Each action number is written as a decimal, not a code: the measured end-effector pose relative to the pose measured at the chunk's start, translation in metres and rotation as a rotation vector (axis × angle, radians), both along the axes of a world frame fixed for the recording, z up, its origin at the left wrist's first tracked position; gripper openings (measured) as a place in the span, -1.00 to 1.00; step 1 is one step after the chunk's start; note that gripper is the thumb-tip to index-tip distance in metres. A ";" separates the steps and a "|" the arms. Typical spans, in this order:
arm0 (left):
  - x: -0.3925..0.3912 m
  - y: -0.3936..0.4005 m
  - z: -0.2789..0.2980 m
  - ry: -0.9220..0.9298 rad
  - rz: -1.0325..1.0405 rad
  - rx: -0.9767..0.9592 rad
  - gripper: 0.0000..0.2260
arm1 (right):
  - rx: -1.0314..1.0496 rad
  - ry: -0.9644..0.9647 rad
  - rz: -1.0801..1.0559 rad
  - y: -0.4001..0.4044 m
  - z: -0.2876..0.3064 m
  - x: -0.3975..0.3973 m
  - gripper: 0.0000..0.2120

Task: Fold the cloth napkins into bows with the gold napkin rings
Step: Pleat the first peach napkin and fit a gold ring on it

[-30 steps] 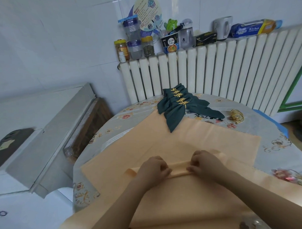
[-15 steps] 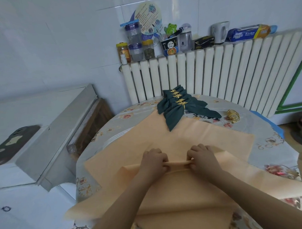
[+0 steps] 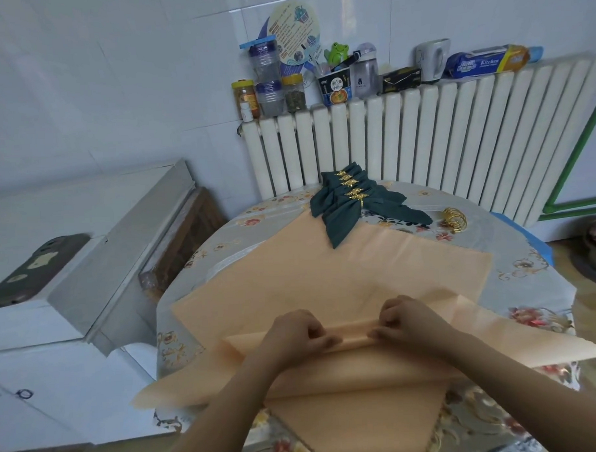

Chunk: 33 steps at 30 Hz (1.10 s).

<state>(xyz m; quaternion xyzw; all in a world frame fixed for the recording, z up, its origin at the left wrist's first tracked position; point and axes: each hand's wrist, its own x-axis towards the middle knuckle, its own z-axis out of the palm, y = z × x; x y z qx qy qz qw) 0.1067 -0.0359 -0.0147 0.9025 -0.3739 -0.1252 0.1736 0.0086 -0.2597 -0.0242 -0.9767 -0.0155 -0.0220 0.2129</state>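
Both hands are down on a peach napkin [image 3: 345, 369] at the near side of the round desk [image 3: 528, 268], and the cloth is already rolled into a narrow pleat running left to right between them. The left hand [image 3: 293, 334] has its fingers curled over the fold with the thumb tucked against it, so the grip is pinching the pleat; the right hand [image 3: 404, 318] does the same on the other end, fingertips pressed into the ridge. The napkin is matte and smooth, with its pointed corners sticking out left and right past the desk edge. Under it lies another flat peach napkin [image 3: 325, 275], spread wider toward the far side. Further back there's a stack of dark green bows [image 3: 350, 207] — each cinched in the middle with a gold leaf ring [image 3: 355, 194], tails fanned out. A few loose gold napkin rings [image 3: 453, 219] sit well apart to the right of them, on the flowery tablecloth near the radiator [image 3: 422, 137].
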 end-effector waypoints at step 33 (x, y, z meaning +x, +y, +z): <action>-0.038 0.014 -0.020 -0.345 -0.077 -0.245 -0.92 | -0.161 -0.205 -0.063 0.022 -0.002 -0.038 -0.83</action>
